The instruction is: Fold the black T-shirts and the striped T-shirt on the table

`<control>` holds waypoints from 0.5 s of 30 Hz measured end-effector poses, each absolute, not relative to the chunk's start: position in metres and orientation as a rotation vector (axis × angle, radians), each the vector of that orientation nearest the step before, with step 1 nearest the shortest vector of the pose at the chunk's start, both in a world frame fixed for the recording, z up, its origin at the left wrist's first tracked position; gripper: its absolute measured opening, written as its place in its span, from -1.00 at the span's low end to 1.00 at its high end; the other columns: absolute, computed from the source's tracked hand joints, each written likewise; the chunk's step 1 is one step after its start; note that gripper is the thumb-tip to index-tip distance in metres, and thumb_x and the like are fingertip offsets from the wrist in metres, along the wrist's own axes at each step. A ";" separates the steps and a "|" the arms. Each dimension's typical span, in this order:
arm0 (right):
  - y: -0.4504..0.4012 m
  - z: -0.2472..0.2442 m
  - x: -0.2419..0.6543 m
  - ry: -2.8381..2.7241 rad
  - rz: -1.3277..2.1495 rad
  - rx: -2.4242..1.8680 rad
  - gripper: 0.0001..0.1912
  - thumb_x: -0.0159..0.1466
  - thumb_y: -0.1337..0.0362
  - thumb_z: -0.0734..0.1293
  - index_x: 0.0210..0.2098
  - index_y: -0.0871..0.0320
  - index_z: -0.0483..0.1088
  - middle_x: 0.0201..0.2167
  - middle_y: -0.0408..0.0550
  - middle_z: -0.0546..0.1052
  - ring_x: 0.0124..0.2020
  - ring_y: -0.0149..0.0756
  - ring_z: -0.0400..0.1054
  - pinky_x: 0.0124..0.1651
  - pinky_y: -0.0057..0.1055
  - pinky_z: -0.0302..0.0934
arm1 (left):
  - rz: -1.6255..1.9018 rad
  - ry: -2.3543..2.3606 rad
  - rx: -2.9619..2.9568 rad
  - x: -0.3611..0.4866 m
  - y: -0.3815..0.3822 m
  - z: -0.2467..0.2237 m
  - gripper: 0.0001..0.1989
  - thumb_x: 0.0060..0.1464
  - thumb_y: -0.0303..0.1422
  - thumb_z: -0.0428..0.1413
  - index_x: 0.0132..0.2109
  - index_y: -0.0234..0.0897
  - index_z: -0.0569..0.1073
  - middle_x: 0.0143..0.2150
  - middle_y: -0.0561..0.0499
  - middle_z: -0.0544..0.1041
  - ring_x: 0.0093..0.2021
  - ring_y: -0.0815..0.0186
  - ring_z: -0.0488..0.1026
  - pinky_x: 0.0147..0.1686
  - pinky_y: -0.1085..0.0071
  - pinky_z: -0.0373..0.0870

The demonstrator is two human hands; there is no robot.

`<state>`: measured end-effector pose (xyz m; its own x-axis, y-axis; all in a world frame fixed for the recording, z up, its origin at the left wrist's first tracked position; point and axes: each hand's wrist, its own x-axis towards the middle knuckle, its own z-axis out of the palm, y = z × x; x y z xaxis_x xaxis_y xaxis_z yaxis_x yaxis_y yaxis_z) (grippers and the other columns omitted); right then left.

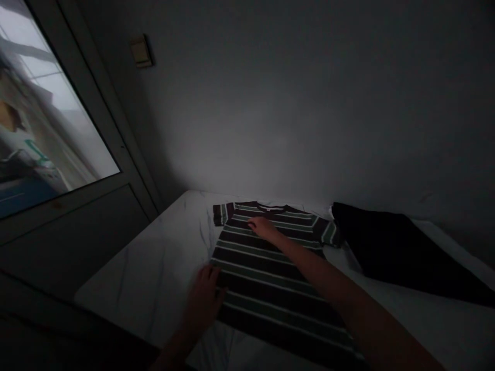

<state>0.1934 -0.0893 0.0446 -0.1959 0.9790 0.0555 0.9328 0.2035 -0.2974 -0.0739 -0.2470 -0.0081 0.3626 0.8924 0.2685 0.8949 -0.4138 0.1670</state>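
A short-sleeved T-shirt (263,268) with dark, green and thin white stripes lies spread out on a white marbled table, its collar toward the wall. Across its chest reaches my right hand (262,227), with fingers curled together in a pinch at the cloth below the collar; the fingertips are small and dim. My left hand (204,299) rests at the shirt's left side edge, fingers stretched out and thumb apart, touching the cloth. My right forearm covers part of the shirt's right side. The lower hem runs into shadow near the bottom of the view.
A black folded cloth-like item (398,247) lies on the table's right side, beside the right sleeve. Behind the table (154,263) stands a plain grey wall (270,103) with a switch plate (141,51). A door with a glass pane (58,103) is at the left. The room is dim.
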 end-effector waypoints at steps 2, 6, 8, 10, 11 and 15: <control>-0.050 0.048 0.166 -2.230 0.262 -1.817 -0.68 0.42 0.32 0.17 0.07 0.13 0.46 0.09 0.04 0.52 0.11 -0.17 0.38 0.13 -0.31 0.20 | -0.527 -1.853 -2.401 -0.080 -0.246 -0.008 -0.49 0.12 -0.29 0.11 0.22 -0.26 0.38 0.17 -0.20 0.46 0.17 0.02 0.37 0.16 0.10 0.33; 0.009 0.046 0.129 -2.221 0.248 -1.806 -0.63 0.38 0.43 0.21 0.15 0.26 0.36 0.18 0.17 0.41 0.19 -0.20 0.28 0.21 -0.34 0.13 | -0.445 -2.038 -2.247 -0.078 -0.234 0.000 -0.47 0.15 -0.17 0.11 0.20 -0.33 0.38 0.06 -0.26 0.49 0.05 -0.02 0.43 0.04 0.11 0.37; 0.029 0.042 0.118 -2.231 0.259 -1.800 -0.63 0.37 0.41 0.25 0.17 0.27 0.34 0.19 0.20 0.38 0.18 -0.18 0.29 0.21 -0.29 0.16 | -0.387 -2.119 -2.247 -0.070 -0.216 0.011 -0.47 0.17 -0.13 0.09 0.19 -0.33 0.38 0.05 -0.27 0.49 0.02 -0.01 0.44 -0.02 0.15 0.39; 0.043 0.037 0.110 -2.238 0.274 -1.796 -0.65 0.38 0.30 0.29 0.14 0.21 0.35 0.16 0.15 0.40 0.11 -0.15 0.34 0.15 -0.16 0.25 | -0.327 -2.161 -2.283 -0.058 -0.189 0.025 -0.49 0.17 -0.12 0.11 0.17 -0.33 0.39 0.06 -0.29 0.48 0.05 -0.03 0.43 -0.03 0.16 0.37; 0.047 0.034 0.107 -2.238 0.281 -1.796 -0.65 0.38 0.24 0.31 0.13 0.19 0.35 0.13 0.11 0.41 0.07 -0.14 0.36 0.11 -0.11 0.30 | -0.297 -2.170 -2.314 -0.052 -0.173 0.032 -0.50 0.16 -0.11 0.12 0.14 -0.32 0.40 0.07 -0.31 0.48 0.06 -0.03 0.43 -0.01 0.16 0.36; 0.059 0.021 0.101 -2.164 0.260 -1.824 -0.63 0.36 0.13 0.33 0.10 0.14 0.36 0.08 0.05 0.43 -0.02 -0.16 0.40 -0.01 -0.10 0.38 | -0.211 -2.237 -2.439 -0.028 -0.123 0.050 -0.52 0.12 -0.12 0.18 0.07 -0.37 0.44 0.07 -0.33 0.48 0.08 -0.03 0.43 0.02 0.20 0.34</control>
<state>0.1011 0.0588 0.0209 -0.1504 0.9825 0.1097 0.9285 0.1785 -0.3256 -0.0279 -0.1226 0.0499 0.0889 0.9957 -0.0246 0.9736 -0.0817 0.2132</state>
